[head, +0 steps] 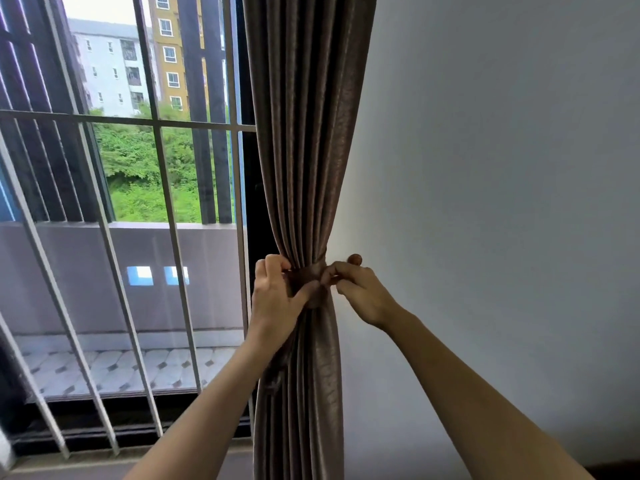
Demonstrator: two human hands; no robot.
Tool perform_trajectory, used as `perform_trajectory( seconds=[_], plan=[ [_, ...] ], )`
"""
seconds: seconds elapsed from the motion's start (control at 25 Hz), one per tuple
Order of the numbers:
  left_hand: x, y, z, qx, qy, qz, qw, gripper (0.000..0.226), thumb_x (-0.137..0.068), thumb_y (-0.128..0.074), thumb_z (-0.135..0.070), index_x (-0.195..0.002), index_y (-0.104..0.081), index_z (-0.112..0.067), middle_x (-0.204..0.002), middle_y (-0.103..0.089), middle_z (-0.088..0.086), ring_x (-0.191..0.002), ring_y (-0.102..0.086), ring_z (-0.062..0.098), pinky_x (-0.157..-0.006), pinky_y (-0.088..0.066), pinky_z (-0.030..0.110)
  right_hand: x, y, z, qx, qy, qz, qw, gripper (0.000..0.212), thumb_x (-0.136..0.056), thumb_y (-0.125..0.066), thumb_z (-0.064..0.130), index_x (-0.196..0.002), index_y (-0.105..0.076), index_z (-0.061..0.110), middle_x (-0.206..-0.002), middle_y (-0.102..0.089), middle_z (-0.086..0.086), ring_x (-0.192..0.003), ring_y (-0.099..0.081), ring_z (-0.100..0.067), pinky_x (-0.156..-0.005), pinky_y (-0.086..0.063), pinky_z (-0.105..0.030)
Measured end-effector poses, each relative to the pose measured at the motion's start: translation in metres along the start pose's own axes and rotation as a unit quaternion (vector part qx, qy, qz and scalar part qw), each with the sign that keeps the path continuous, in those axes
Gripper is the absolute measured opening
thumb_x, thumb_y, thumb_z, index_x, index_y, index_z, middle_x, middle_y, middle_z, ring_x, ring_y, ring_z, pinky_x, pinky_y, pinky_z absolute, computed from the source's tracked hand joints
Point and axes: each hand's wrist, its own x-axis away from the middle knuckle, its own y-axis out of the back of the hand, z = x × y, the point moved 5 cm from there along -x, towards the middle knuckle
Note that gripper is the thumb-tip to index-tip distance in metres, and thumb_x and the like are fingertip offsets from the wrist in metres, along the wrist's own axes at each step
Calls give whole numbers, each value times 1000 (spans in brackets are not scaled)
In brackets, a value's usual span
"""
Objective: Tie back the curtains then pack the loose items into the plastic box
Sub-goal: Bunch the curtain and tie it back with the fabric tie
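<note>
Both hands are pinching the brown fabric tie-back band [309, 279] cinching the hanging brown pleated curtain [304, 150]: left hand [277, 296] left, right hand [360, 289] right.

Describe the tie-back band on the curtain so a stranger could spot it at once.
Right of the white-barred window, a brown pleated fabric curtain hangs against the pale wall. Where its folds pinch to a narrow waist sits a darker brown fabric band, gripped between the left hand and right hand. It alone runs crosswise over the vertical pleats.
</note>
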Motion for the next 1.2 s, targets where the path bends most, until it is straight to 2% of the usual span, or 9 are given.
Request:
perform_trajectory(
  seconds=[0.16, 0.32, 0.44, 0.56, 0.72, 0.84, 1.0, 1.12, 1.2],
  plan=[
    [4, -3, -3, 16, 64, -19, 998, 43, -72, -79, -19, -95, -42, -17, -101, -43, 2, -84, -51, 17, -68, -41, 14, 0, -1, -21, -66, 19, 0, 998, 28, -76, -58, 19, -102, -58, 26, -100, -63, 12, -99, -61, -6, -87, -47, -18],
    [-1, 12, 0, 6, 131, 121, 984, 31, -71, -70, -4, -92, -54, -20, -81, -56, -2, -72, -55, 12, -59, -43, 17, -5, -4, -27, 5, 87, -73, 994, 39, -69, -81, 34, -97, -55, 25, -98, -55, 10, -93, -58, -11, -84, -51, -26],
    [-17, 44, -5, 16, 161, 95, 982, 19, -70, -64, -2, -79, -59, -18, -61, -57, -3, -55, -56, 12, -55, -48, 26, -7, -10, -22, 30, 117, -113, 986, 39, -66, -78, 39, -92, -52, 25, -93, -50, 10, -87, -52, -13, -77, -51, -32],
    [-25, 49, -22, 67, 164, 66, 982, 13, -71, -63, -7, -70, -55, -17, -56, -49, -5, -52, -44, 9, -52, -38, 23, -10, -14, -15, 18, 131, -89, 987, 34, -70, -80, 27, -89, -52, 25, -90, -55, 5, -82, -53, -14, -74, -50, -30],
    [-10, 21, -34, 58, 93, 111, 988, 14, -76, -66, -15, -73, -56, -25, -66, -60, -2, -59, -55, 10, -55, -45, 26, -11, -12, -21, -129, 70, -7, 989, 20, -81, -55, 13, -99, -64, 16, -100, -64, 0, -96, -61, -14, -89, -50, -29],
    [-12, 18, -35, 19, 49, 112, 992, 18, -87, -50, -10, -81, -61, -23, -66, -63, 9, -57, -60, 15, -58, -49, 27, -4, -3, -19, -197, 29, 48, 979, 36, -88, -45, 34, -107, -67, 13, -109, -66, -4, -107, -60, -14, -97, -45, -27],
    [-21, 15, -39, -126, -59, 171, 975, 26, -87, -50, -6, -107, -64, -16, -80, -62, -7, -67, -55, -2, -61, -40, 1, -2, 3, 3, -4, 41, 52, 998, 55, -67, -71, 56, -111, -60, 26, -107, -65, 10, -100, -61, -6, -91, -51, -25],
    [-25, 12, -38, -152, -67, 185, 969, 21, -92, -53, -16, -108, -66, -15, -86, -66, -5, -74, -58, 3, -58, -38, 5, 0, 0, 21, 194, 87, -27, 977, 65, -66, -75, 54, -116, -53, 19, -101, -68, 6, -91, -64, -12, -79, -55, -29],
    [-25, 13, -42, -189, -89, 136, 968, 16, -91, -56, -24, -100, -68, -19, -88, -65, -5, -79, -62, 13, -61, -37, 14, 2, -3, 21, 220, 81, -51, 971, 54, -71, -66, 47, -112, -49, 17, -94, -68, -1, -84, -66, -20, -71, -56, -34]
  ],
)
